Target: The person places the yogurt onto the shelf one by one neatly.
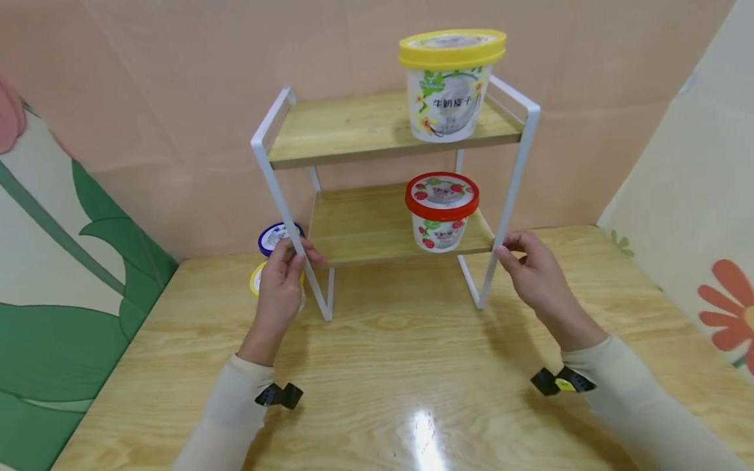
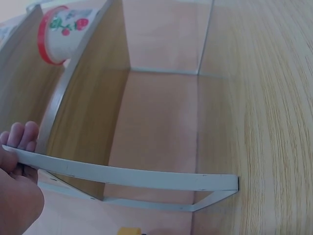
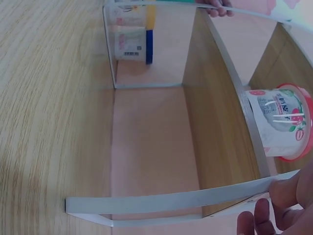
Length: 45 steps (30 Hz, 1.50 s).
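Note:
A two-tier shelf rack [image 1: 347, 127] with wooden boards and a white metal frame stands on the table. My left hand [image 1: 279, 281] grips its left front leg at lower-board height, thumb in front and fingers reaching past the leg in the left wrist view. On the opposite side, my right hand [image 1: 535, 271] holds the right front leg between thumb and curled fingers. A large ice-cream tub [image 1: 450, 98] with a yellow lid sits at the right of the top board. Below it, a smaller red-lidded tub [image 1: 442, 212] stands on the lower board.
Left of the rack, partly behind my left hand, are a blue-lidded tub [image 1: 273, 237] and a yellow-lidded tub [image 1: 255, 280]. The wooden table [image 1: 377, 379] extends in front. A pinkish backdrop [image 1: 177, 131] rises behind, with patterned panels at both sides.

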Tool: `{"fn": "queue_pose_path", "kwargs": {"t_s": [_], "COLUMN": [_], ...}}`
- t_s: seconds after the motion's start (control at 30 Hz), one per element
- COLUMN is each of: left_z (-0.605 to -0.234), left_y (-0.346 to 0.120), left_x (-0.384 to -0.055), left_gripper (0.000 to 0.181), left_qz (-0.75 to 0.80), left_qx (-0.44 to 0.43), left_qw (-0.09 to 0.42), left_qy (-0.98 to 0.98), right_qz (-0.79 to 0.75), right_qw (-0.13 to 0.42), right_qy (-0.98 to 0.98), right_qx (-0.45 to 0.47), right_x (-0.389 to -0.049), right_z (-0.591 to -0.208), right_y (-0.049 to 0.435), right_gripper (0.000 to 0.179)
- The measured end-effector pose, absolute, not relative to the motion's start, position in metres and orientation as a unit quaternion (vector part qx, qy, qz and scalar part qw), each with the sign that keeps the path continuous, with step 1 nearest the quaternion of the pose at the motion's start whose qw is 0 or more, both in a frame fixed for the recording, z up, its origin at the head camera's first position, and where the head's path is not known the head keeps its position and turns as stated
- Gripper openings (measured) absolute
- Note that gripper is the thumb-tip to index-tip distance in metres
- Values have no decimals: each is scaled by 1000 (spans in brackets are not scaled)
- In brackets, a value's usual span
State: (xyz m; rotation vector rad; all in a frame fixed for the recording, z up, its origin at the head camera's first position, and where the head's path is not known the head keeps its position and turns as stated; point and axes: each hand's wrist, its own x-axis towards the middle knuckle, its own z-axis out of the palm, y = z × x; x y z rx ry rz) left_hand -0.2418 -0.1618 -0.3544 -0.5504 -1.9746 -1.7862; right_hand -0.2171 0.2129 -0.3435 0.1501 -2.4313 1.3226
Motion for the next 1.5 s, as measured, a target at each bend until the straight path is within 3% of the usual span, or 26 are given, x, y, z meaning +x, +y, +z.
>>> {"fn": "queue_pose_path", "kwargs": {"t_s": [0.47,1.27,1.5], "left_z": [-352,-340,-338], "left_y": [-162,-181,-204], "left_x": [-245,-238,-234], "left_gripper": [20,29,38], "left_qz": [-644,-655,-647], "left_qx": [-181,-155,-65], "left_qw": [207,162,119], "left_qy": [-714,-722,-750], "right_qz": [469,461,471], "right_qw": [127,147,156], "right_qy": [-867,-865,-857], "right_qx": [112,132,137], "right_x": [-223,-226,-231], "right_z": [-348,-358,-360], "right_y": [225,232,226], "right_gripper": [23,19,21]}}
